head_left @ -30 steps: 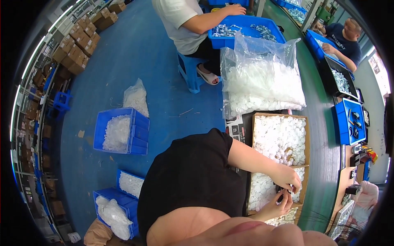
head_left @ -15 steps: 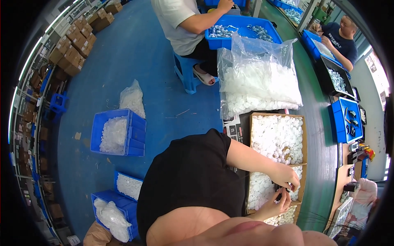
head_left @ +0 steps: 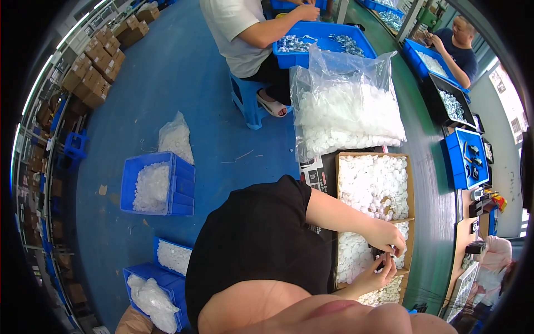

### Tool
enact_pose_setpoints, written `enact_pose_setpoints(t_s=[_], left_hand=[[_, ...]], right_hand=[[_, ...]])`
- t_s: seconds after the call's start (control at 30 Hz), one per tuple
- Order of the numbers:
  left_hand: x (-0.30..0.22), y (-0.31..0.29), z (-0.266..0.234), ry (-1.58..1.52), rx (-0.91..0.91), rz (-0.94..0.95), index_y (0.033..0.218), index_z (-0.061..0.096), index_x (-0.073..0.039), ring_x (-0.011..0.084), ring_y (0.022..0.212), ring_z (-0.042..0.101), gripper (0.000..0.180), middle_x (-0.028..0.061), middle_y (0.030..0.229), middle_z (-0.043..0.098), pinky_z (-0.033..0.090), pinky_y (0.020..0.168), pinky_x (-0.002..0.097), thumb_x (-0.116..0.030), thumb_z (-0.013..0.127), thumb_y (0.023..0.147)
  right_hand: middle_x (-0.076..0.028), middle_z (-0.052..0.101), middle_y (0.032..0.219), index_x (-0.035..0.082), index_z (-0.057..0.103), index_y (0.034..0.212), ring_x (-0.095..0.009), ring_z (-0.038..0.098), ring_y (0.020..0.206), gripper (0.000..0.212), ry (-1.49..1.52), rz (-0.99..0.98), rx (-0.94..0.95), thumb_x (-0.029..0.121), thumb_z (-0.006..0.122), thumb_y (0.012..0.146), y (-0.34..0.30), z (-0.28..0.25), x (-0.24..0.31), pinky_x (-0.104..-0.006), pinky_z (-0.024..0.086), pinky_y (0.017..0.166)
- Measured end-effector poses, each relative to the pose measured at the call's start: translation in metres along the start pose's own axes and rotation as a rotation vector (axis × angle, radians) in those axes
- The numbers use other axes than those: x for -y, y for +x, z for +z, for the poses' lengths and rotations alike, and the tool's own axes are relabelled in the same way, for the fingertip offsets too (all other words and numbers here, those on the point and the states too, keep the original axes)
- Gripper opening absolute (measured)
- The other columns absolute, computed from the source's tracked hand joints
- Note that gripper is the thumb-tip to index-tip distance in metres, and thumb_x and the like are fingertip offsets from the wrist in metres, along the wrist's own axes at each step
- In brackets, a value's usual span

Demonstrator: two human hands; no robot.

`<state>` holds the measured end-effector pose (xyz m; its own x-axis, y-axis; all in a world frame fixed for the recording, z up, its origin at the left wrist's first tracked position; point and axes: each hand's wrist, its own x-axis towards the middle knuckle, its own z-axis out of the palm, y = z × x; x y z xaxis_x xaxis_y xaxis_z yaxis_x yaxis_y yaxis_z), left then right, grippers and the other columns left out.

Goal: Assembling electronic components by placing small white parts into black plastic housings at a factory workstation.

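My left hand (head_left: 387, 236) reaches over a shallow cardboard box (head_left: 411, 189) filled with small white round plastic pieces (head_left: 372, 183). Its fingertips are pinched together, and whatever they hold is too small to make out. Just below it in the picture, my right hand (head_left: 374, 276) has thumb and fingers closed on a small black part (head_left: 380, 266). The fingertips of both hands nearly meet there. More white pieces lie beneath my hands, partly covered by them.
A large clear bag of white pieces (head_left: 350, 111) stands beyond the box. Blue trays (head_left: 325, 62) of metal parts sit by two co-workers (head_left: 236, 39). A green conveyor belt (head_left: 431, 222) runs alongside. Blue bins (head_left: 183, 183) stand on the floor behind me.
The whole view has shifted slightly. My hands stay together above the box, with only small finger movements. The co-worker in white has drawn both hands together above the blue tray.
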<state>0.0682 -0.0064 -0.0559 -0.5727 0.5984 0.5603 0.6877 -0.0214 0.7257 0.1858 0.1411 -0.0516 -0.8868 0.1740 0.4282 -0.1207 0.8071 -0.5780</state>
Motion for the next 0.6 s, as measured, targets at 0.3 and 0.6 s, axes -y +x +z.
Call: enact_pose_setpoints(t_s=[0.3,0.6], left_hand=[[-0.003,0.005,0.008,0.033,-0.007,0.082,0.099,0.073,-0.009,0.0236,0.088,0.071,0.013,0.003,0.098,0.074,0.058,0.08,0.0348,-0.005,0.068,0.088],[-0.01,0.001,-0.018,0.086,-0.142,-0.1,0.108,0.075,-0.006,0.0176,0.085,0.069,0.02,0.0043,0.102,0.075,0.054,0.074,0.0285,-0.001,0.074,0.089]], right_hand=[[-0.007,0.071,0.116,0.007,0.076,0.112,-0.025,0.065,0.103,0.024,-0.096,-0.192,-0.084,0.003,0.077,0.089,-0.008,-0.003,-0.012,-0.038,0.049,0.095],[-0.006,0.072,0.108,0.007,0.07,0.121,-0.02,0.066,0.094,0.031,0.065,0.067,-0.222,0.004,0.075,0.091,0.003,-0.001,0.017,-0.0327,0.05,0.09]])
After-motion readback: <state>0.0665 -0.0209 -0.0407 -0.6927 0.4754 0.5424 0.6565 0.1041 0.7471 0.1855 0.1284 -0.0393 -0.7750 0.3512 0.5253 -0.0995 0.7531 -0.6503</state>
